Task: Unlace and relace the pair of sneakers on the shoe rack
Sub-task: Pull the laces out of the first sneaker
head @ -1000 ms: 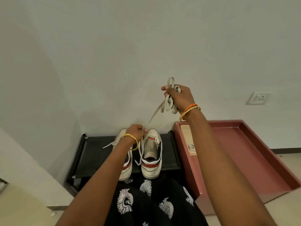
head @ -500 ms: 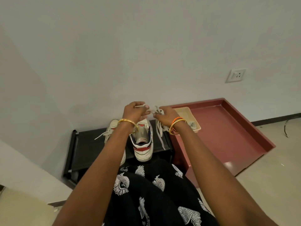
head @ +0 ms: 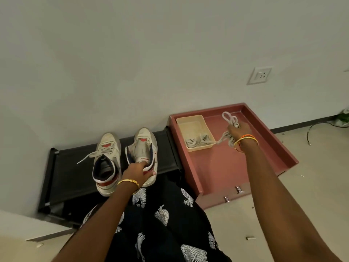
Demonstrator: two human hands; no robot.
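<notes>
From the head camera, two white leather high-top sneakers with red and navy trim are standing side by side, toes to the wall, on a black flat-topped shoe rack (head: 62,178). The left sneaker (head: 106,163) is still carrying its flat white lace, loose ends trailing left. The right sneaker (head: 144,152) is showing a bare grey tongue, and the left hand (head: 137,172) is gripping its heel collar, fingers curling inside. The right hand (head: 237,132) is clutching a bunched, looped pale shoelace (head: 229,118) over a dusty-pink rectangular tray (head: 213,171). A cream plastic box (head: 190,122) is sitting in the tray's far left corner, holding coiled laces (head: 198,140).
</notes>
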